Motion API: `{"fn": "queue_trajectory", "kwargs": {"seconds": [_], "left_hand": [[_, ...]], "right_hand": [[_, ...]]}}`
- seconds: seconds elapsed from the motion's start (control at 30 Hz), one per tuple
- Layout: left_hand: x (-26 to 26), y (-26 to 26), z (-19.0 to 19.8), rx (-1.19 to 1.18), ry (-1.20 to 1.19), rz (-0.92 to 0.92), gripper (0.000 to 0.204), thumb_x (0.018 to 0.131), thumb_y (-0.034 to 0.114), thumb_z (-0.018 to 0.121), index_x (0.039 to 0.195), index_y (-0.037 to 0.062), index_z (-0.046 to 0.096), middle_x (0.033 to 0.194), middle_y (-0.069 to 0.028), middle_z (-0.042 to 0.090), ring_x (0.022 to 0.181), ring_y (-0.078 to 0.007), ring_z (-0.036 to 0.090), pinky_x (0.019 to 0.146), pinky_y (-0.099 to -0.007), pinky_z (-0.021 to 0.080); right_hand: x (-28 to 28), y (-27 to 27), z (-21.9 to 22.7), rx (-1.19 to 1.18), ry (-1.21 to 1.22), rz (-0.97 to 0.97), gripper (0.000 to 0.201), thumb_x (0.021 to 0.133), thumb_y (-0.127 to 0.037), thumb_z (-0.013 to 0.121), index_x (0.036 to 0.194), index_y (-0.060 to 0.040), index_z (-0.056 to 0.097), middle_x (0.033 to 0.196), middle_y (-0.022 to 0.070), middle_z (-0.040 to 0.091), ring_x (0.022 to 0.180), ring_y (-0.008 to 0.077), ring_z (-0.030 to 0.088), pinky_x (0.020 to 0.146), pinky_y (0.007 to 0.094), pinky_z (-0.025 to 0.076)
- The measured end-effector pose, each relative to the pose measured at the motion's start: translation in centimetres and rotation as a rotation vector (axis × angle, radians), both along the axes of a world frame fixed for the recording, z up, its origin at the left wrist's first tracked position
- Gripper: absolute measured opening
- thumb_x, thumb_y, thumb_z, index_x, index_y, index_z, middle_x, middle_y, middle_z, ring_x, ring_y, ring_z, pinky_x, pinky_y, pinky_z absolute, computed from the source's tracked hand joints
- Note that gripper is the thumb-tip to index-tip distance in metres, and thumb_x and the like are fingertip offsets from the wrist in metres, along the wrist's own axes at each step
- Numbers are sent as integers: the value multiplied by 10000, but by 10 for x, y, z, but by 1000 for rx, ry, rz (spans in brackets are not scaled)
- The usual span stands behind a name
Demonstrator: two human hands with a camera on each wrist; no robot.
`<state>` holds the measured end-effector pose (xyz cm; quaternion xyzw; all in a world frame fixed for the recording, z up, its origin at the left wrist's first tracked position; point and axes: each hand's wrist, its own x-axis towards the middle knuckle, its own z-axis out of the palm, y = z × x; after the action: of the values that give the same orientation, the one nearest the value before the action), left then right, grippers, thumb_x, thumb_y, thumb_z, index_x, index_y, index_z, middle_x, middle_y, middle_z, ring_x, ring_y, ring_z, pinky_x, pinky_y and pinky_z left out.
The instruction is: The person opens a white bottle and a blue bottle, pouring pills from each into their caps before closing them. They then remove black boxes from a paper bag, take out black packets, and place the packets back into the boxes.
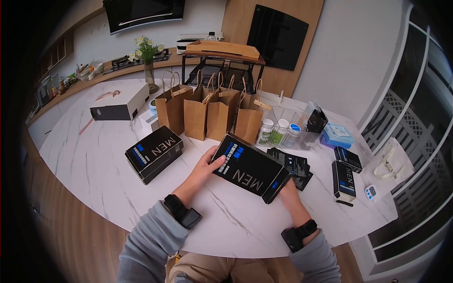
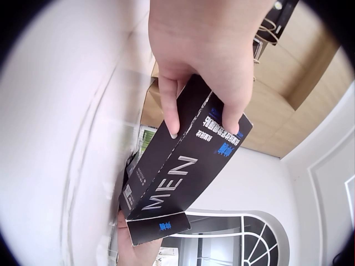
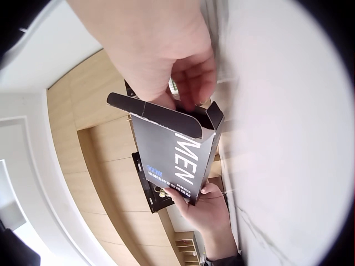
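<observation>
My left hand [image 1: 204,166] grips the far left end of a black box [image 1: 252,170] lettered MEN, thumb on its printed face. The box is tilted above the table, and its end flap [image 3: 161,117] hangs open towards my right side. At that open end is my right hand [image 3: 152,52], its bent fingers inside the mouth of the box in the right wrist view; its thumb is largely hidden behind the flap, and I cannot tell whether it pinches anything inside. Flat black packets [image 1: 293,165] lie in a loose stack on the table just beyond the box.
Another black MEN box [image 1: 155,153] lies at left, with a white-and-black carton [image 1: 120,101] behind. Several brown paper bags [image 1: 221,113] stand along the back beside a clear organizer [image 1: 302,137] with tubs. Two black boxes [image 1: 344,181] and a small timer [image 1: 371,192] are at right.
</observation>
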<state>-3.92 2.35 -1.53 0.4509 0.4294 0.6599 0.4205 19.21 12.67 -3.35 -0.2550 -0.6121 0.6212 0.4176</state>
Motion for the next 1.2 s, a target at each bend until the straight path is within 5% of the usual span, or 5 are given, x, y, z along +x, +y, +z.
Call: {"fn": "queue_trajectory", "kwargs": {"seconds": [0.63,0.77,0.97,1.13,1.2], "left_hand": [[-2,-1,2,-13,-57,81,347,898,302,484,1155,71,456,893,-17,600,718,-78,598,554,-222,494],[-3,1,2,1,-150,171,358,886,345,496,1114,70,482,851,-9,600,658,-67,591,525,-211,497],[-13,2,-1,21,-441,314,380,874,426,480,1029,83,535,822,-7,611,639,-60,583,483,-185,476],[-26,4,-9,74,-667,298,393,853,470,491,953,95,558,773,-5,623,588,-75,572,452,-185,450],[-22,3,-6,77,-662,273,404,859,477,474,946,92,561,759,-8,622,561,-80,564,443,-187,439]], "right_hand": [[2,13,-1,-169,93,10,248,862,-71,464,1109,-68,493,991,1,574,908,93,548,774,246,457],[13,34,-15,-1,224,-147,166,870,-113,477,1028,-77,508,927,-6,571,846,82,545,732,250,456],[30,35,6,-324,397,-519,159,863,-182,527,1002,-105,520,889,-9,577,807,100,554,696,299,460],[35,45,-1,-197,444,-687,487,812,-56,523,1262,-98,342,1181,96,445,1106,177,425,910,314,347],[30,47,-2,-71,412,-775,468,813,-68,516,1253,-74,358,1153,86,476,1095,168,434,925,309,324]]}}
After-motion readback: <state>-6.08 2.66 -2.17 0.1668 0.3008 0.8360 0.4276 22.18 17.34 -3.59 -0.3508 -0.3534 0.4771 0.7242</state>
